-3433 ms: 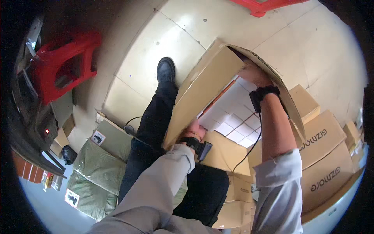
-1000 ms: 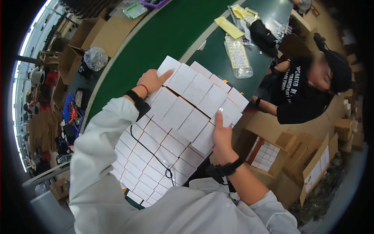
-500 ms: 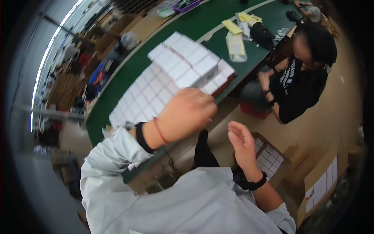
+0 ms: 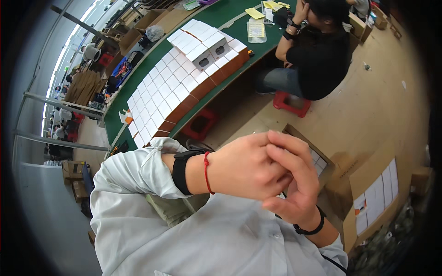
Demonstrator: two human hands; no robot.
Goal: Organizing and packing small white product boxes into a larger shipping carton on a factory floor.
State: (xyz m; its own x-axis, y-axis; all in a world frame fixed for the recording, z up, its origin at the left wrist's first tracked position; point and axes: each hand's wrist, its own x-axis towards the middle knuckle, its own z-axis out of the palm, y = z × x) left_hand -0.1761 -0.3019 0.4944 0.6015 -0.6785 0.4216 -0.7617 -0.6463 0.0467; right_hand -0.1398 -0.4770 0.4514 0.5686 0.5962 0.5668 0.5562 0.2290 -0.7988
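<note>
Fingers: closely, the right hand's fingers [image 4: 294, 158] are being pressed over the left hand's knuckles; nothing is being pinched.
Left hand [image 4: 244, 168]: being cupped by the right hand [image 4: 294, 184], with a red string [image 4: 206, 172] and black band [image 4: 181, 171] being worn.
Nearest thing: a cardboard carton [image 4: 338, 184] is lying at 3 o'clock.
Boxes: white boxes [image 4: 179, 83] are being kept stacked on the green table [image 4: 138, 99] at 11 o'clock, well apart.

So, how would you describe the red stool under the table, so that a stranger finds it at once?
Start at the long green table covered with rows of small white boxes. Look below its near edge, in the shadow on the floor: the red stool stands there. Unlike the other red stool, nobody sits on it.
</note>
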